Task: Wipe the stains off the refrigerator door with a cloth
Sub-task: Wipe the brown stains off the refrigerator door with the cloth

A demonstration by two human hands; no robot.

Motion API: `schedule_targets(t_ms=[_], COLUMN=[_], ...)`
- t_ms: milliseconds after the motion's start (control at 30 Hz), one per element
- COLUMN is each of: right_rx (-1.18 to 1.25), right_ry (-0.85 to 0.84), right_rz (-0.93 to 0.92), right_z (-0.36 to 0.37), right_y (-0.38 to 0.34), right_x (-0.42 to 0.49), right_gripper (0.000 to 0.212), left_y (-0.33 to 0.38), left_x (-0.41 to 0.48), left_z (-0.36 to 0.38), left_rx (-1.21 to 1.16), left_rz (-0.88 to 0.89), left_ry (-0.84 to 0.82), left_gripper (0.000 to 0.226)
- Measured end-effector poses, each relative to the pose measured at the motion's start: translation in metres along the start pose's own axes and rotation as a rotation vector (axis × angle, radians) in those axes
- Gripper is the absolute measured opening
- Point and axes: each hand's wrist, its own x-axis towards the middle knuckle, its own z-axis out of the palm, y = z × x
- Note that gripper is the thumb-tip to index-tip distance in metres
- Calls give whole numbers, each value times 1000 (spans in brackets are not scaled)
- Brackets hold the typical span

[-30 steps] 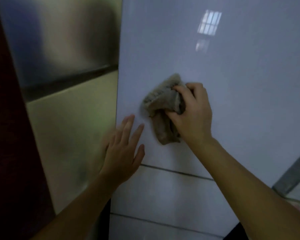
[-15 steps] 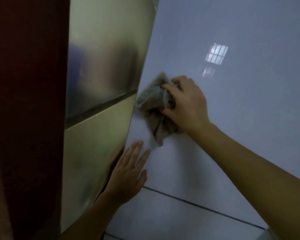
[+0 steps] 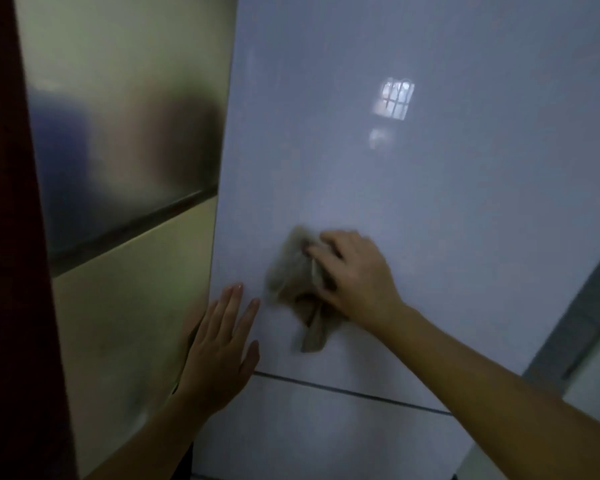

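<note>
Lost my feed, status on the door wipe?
Right hand clutching cloth, pressed on the white door. Left hand flat, open, at the door's left edge. Cloth blurred. Nothing in the way; stains not discernible.

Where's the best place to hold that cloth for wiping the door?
Grip the bunched upper part of the cloth, coming from the right as the right hand does. That wad lies against the door; the loose tail below would probably just flap.
</note>
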Motion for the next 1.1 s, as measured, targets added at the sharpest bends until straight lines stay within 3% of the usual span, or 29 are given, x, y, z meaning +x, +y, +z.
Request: schedule_targets(t_ms=[100, 233, 400, 467, 567, 633, 767, 900, 1100], right_rx=[19, -26, 17, 56, 19, -25, -45, -74, -66], right_ry=[-71, -8, 318, 399, 298, 182, 30, 15, 118], right_rz=[-32, 77, 439, 505, 441, 297, 96, 139, 388], right_z=[2, -30, -99, -110, -96, -72, -46, -73, -156], right_y=[-1, 35, 103, 116, 105, 87, 65, 100, 170], right_x=[-34, -8, 65, 77, 62, 29, -44, -72, -46], right_gripper=[37, 46, 53, 53, 59, 59, 42, 43, 55], left_y=[0, 3, 4, 10, 25, 38, 62, 71, 69], left_x=[0, -1, 6, 23, 65, 97, 148, 160, 160], left_z=[-1, -7, -24, -36, -57, -72, -93, -92, -85], left_rx=[7, -61, -114, -102, -84, -86, -26, 26, 66], left_rz=[-4, -18, -37, -3, 59, 83, 121, 129, 146], left_ry=[-17, -39, -47, -3, 62, 108, 126, 99, 123], left_gripper=[68, 65, 64, 63, 62, 64, 66, 66, 67])
